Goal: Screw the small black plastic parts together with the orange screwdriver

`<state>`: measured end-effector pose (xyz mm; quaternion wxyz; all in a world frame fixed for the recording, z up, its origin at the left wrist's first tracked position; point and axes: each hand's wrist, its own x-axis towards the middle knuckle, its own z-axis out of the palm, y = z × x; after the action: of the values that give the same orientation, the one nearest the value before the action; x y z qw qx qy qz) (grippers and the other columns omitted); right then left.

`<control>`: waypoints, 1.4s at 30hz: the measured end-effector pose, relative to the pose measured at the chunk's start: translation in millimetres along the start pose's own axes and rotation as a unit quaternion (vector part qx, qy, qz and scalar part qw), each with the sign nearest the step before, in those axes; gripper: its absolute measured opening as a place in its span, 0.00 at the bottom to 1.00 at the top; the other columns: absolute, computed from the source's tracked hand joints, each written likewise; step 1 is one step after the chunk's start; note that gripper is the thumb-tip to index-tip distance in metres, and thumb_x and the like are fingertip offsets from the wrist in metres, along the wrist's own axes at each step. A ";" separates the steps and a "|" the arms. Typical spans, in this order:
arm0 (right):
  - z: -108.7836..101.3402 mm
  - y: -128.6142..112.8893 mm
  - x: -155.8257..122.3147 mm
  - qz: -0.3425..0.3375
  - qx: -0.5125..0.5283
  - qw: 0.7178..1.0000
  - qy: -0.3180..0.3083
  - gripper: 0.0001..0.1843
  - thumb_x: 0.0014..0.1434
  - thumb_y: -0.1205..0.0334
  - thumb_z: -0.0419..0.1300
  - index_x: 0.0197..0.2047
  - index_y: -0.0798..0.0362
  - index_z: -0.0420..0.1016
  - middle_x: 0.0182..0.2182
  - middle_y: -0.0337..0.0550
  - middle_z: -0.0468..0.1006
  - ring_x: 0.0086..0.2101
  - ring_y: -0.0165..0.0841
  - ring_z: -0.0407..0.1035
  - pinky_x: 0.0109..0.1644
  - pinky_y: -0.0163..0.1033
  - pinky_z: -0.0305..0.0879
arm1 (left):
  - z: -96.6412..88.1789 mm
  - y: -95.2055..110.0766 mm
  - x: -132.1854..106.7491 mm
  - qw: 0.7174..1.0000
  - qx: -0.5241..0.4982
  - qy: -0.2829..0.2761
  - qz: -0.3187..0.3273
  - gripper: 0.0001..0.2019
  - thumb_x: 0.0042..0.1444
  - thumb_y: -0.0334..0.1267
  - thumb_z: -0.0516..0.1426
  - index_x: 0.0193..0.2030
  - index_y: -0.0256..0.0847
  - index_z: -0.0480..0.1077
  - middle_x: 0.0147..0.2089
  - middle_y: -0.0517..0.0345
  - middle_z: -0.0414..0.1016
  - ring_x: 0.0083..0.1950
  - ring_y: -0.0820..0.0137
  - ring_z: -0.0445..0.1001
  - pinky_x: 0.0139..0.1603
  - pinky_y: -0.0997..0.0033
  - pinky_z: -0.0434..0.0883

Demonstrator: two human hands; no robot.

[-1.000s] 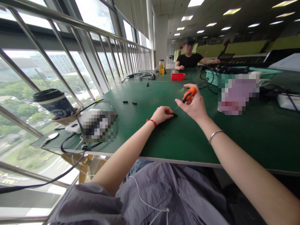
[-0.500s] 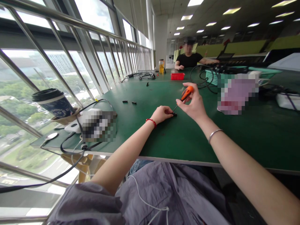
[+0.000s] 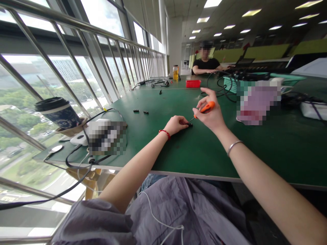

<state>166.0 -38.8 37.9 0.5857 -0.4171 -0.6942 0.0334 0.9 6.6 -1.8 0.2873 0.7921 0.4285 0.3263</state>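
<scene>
My right hand (image 3: 211, 112) is closed around an orange screwdriver (image 3: 208, 107), its index finger lifted off the handle. The thin shaft slants down and left to a small black part (image 3: 189, 125) on the green table (image 3: 163, 149). Pinched by the fingertips of my left hand (image 3: 177, 124), that part stays low at the tabletop; its left end is hidden by the fingers. Farther left lie two similar small black pieces, one (image 3: 136, 111) beside the other (image 3: 145, 112). Another dark bit (image 3: 160, 92) is farther back.
On the left are a lidded coffee cup (image 3: 58, 114), cables and a white device (image 3: 79, 137) near the metal railing (image 3: 102, 32). A red tray (image 3: 193, 83) and a jar (image 3: 175, 72) stand at the back. To the right is a teal basket (image 3: 230, 84). A person (image 3: 206, 64) sits opposite.
My right hand has tilted the screwdriver, so its handle is lower and leans more to the right. My left hand stays in place. The person opposite has brought their arms together.
</scene>
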 end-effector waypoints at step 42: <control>-0.9 -6.0 1.5 0.031 -0.010 0.999 -0.017 0.12 0.49 0.57 0.60 0.38 0.50 0.72 0.22 0.34 0.67 0.22 0.29 0.61 0.31 0.37 0.62 | 0.8 -1.1 0.0 1.000 0.002 -0.002 0.009 0.04 0.46 0.31 0.62 0.30 0.34 0.75 0.30 0.56 0.77 0.30 0.74 0.71 0.35 0.75 0.69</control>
<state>163.6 -42.2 42.6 0.5683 -0.4431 -0.6914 0.0515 1.0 7.0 -3.2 0.2833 0.7972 0.4213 0.3267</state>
